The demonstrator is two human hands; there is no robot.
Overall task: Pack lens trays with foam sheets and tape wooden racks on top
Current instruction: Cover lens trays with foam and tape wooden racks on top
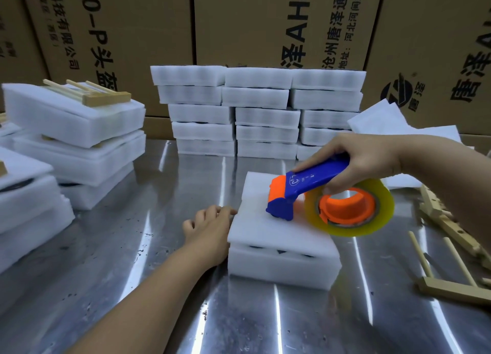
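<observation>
White foam wraps one pack (284, 268) in the middle of the steel bench (127, 287). A dark lens tray (255, 246) shows in the slit under the pack's top sheet. One blue-and-orange tape dispenser (305, 186) rests its head on the pack's top and carries one yellowish clear tape roll (382, 215).

Behind stand three columns of wrapped packs (260, 114), five high each, the right column's lowest partly hidden. At left a pile of three packs (77, 146) bears one wooden rack (106, 98); a nearer pile is cut off by the frame. At least two loose racks (451, 291) lie at right, with loose foam sheets (398, 125) beyond them.

The right hand (366, 162) reaches in from the right, fingers curled round the dispenser's handle and forefinger laid along its top. The left hand (210, 228) lies low beside the pack and holds nothing, its fingers loosely bent and their tips touching the pack's left edge.
</observation>
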